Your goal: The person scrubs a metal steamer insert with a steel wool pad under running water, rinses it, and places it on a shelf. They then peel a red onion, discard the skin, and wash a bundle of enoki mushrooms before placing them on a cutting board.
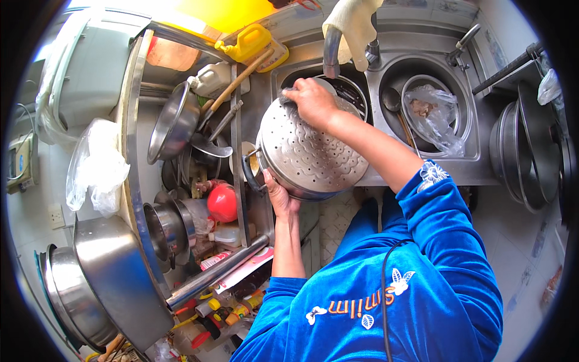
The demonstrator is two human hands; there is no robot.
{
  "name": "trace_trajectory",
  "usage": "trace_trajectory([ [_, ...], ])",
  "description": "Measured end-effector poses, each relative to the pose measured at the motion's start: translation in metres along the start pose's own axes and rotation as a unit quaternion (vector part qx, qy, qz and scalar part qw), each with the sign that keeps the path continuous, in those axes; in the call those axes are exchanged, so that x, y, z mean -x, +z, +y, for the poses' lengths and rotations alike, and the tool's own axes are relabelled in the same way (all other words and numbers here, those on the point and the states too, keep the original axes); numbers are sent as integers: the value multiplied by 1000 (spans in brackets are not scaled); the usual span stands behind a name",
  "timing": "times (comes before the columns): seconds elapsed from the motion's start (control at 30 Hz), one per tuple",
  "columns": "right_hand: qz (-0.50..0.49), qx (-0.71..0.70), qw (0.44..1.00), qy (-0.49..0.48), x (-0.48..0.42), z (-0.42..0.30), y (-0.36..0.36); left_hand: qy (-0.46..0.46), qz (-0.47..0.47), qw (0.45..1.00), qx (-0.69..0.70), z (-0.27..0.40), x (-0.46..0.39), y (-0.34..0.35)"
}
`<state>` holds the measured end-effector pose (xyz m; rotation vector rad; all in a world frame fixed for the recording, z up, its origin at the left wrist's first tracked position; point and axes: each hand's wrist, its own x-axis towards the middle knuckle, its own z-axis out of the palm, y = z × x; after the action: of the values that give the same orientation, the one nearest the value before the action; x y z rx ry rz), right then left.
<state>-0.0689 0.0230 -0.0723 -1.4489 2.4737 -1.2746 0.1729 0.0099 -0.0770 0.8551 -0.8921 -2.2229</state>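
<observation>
A metal steamer tier (312,154) is held tilted over the front edge of the left sink basin, its perforated face turned up toward me. My left hand (284,199) grips its lower left side, with the thumb up along the wall, just beside a black loop handle (251,171). Under the fingers of my right hand (316,103) is a dark grey scouring pad (288,97), pressed on the far part of the perforated face. Behind the tier, the left basin (286,78) is partly hidden, and a round metal vessel (357,92) shows inside it.
A faucet (332,54) draped with a pale cloth overhangs the left basin. The right basin (391,72) holds a metal bowl with a plastic bag, plus a ladle (391,99). Pans (529,149) hang at right. A metal rack (239,149) with bowls and pots stands at left.
</observation>
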Motion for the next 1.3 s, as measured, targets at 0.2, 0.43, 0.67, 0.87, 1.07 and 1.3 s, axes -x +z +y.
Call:
trace_trajectory([
  [0.2,3,-97,991,-88,4,-32,-1,2,24,1000,2,-5,0,4],
  [0.43,-47,37,997,-39,97,27,-9,21,60,996,64,-12,4,-14],
  [0.67,-102,8,991,-85,153,-44,-46,0,46,996,81,-26,21,-48],
  [0.87,-140,-7,980,-142,176,-52,-57,-12,112,986,124,-58,50,-54],
  [1.07,-153,41,982,-103,160,12,-63,-41,149,974,167,-81,64,-68],
  [1.3,-223,-38,959,-173,187,-55,-34,-55,106,979,163,-110,59,-97],
])
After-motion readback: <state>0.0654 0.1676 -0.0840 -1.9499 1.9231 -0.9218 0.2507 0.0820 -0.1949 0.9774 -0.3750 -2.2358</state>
